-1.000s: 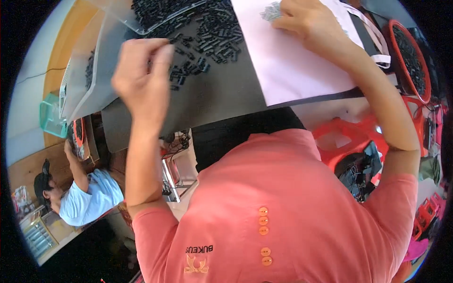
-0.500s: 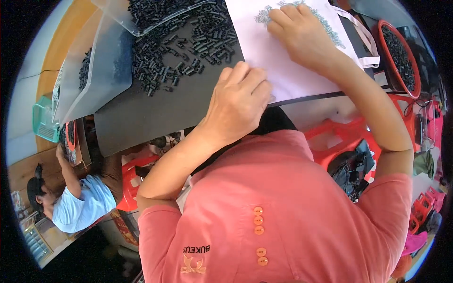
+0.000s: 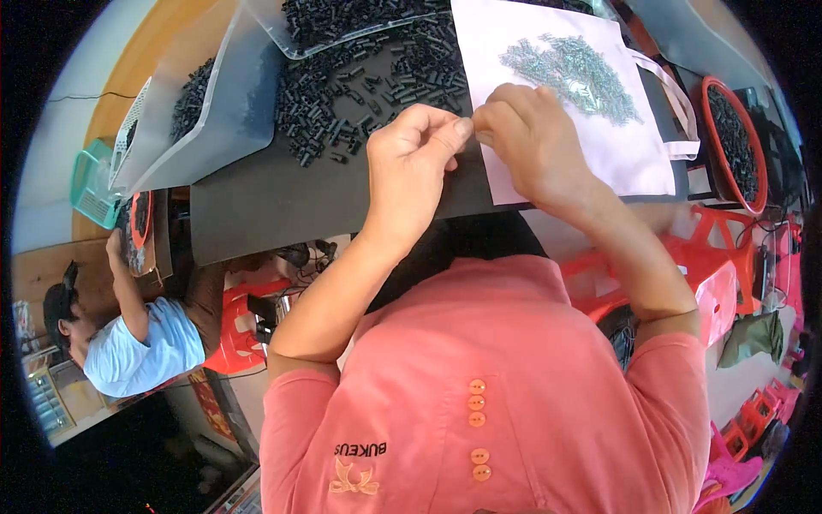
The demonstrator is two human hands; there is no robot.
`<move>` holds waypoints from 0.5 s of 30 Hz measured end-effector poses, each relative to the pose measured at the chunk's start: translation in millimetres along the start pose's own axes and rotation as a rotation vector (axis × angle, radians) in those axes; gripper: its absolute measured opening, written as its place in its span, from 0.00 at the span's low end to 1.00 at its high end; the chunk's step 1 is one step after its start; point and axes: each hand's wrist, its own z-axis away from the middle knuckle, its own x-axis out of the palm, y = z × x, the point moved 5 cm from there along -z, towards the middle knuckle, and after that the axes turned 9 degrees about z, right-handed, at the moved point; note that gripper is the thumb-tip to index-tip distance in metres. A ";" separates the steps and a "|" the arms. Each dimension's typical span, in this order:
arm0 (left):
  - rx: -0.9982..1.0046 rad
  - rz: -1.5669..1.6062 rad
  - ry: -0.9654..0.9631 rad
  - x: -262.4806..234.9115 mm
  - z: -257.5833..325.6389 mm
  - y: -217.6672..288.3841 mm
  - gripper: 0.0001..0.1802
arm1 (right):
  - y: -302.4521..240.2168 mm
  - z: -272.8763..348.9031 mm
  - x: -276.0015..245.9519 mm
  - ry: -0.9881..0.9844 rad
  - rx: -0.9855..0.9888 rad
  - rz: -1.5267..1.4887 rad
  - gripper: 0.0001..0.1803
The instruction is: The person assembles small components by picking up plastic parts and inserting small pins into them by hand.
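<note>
In front of my chest, my left hand (image 3: 409,167) and my right hand (image 3: 535,141) meet, fingertips touching or nearly so. Thumb and forefinger of the left are pressed together in a pinch. The right hand's fingers are curled closed; whatever either holds is too small or hidden. Beneath and beyond the right hand lies a pale pinkish-white cloth bag (image 3: 625,167) with handles, spread flat. A heap of small, shiny, grey-green pieces (image 3: 591,77) rests on it. Many small black plastic parts (image 3: 334,116) are scattered on the dark table (image 3: 248,206), left of the bag.
Clear plastic bins (image 3: 244,111) holding black parts stand at the left and back. A red-rimmed basket (image 3: 758,163) of dark parts sits at the right. Red plastic stools (image 3: 723,248) are below the table. Another person (image 3: 141,343) works at the far left beside a green basket (image 3: 92,193).
My right hand has drawn back from the shiny heap toward my left hand. My left hand has turned, its thumb now showing, and the two meet. The whole view has shifted slightly.
</note>
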 end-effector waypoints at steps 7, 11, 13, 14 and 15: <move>-0.181 0.068 -0.059 4.1 -7.0 -6.8 0.08 | 5.5 3.8 2.3 0.066 0.010 -0.003 0.07; -0.225 0.162 -0.115 8.0 -9.2 -8.3 0.07 | 6.5 3.4 0.5 0.083 0.030 -0.026 0.08; -0.244 0.225 -0.115 10.0 -10.1 -9.5 0.08 | 10.4 3.4 0.0 0.106 0.079 -0.051 0.08; -0.262 0.288 -0.114 11.3 -11.0 -10.4 0.08 | 10.3 2.6 0.1 0.107 0.078 -0.049 0.08; -0.260 0.288 -0.115 12.5 -12.3 -11.7 0.08 | 14.0 2.4 -0.3 0.120 0.163 -0.122 0.08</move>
